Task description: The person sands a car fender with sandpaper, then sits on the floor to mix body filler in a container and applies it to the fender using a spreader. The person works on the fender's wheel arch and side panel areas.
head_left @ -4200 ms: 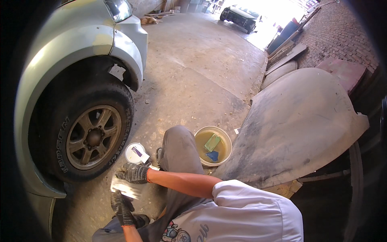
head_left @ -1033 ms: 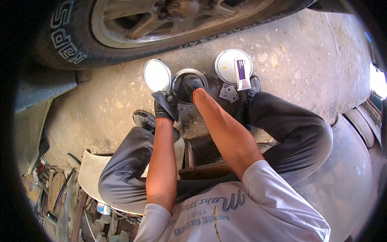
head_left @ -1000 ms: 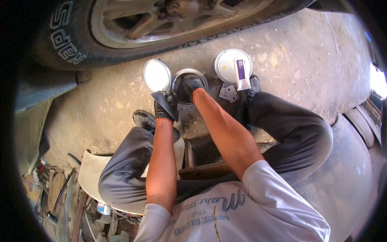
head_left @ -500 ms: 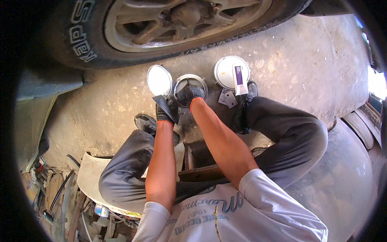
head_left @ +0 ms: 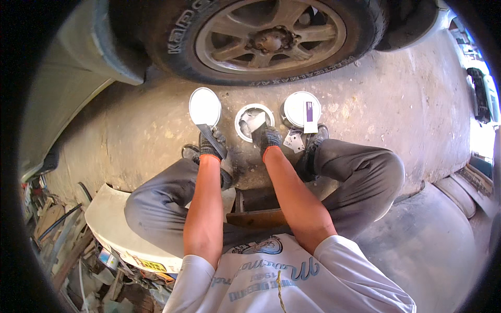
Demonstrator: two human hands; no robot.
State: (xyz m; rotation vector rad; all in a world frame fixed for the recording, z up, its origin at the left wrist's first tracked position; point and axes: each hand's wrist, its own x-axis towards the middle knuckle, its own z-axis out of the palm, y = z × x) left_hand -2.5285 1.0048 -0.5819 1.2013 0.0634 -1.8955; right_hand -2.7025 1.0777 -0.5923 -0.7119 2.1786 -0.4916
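Note:
My left hand (head_left: 208, 148), in a dark knit glove with an orange cuff, grips a flat dark spreader (head_left: 213, 140). A round white lid (head_left: 205, 106) lies just beyond it. My right hand (head_left: 270, 137), gloved alike, is closed on a flat scraper (head_left: 257, 123) whose pale blade reaches over the open can (head_left: 238, 129). Grey putty (head_left: 250, 114) shows inside, smeared on the wall. To the right stands a closed can (head_left: 292, 107) with a white and purple tube (head_left: 310, 117) on its lid. The fingers partly hide the scraper's lower end.
A vehicle wheel (head_left: 271, 41) stands close beyond the cans. Playing cards (head_left: 294, 141) lie on the concrete floor (head_left: 386, 115) by my right shoe (head_left: 314, 143). Scrap and debris (head_left: 68, 250) are heaped at the lower left, beside a pale curved panel (head_left: 112, 214).
My right hand has drawn back from deep in the open can to its near right rim, bringing the scraper's pale blade into sight. My left hand keeps its hold. The view has shifted.

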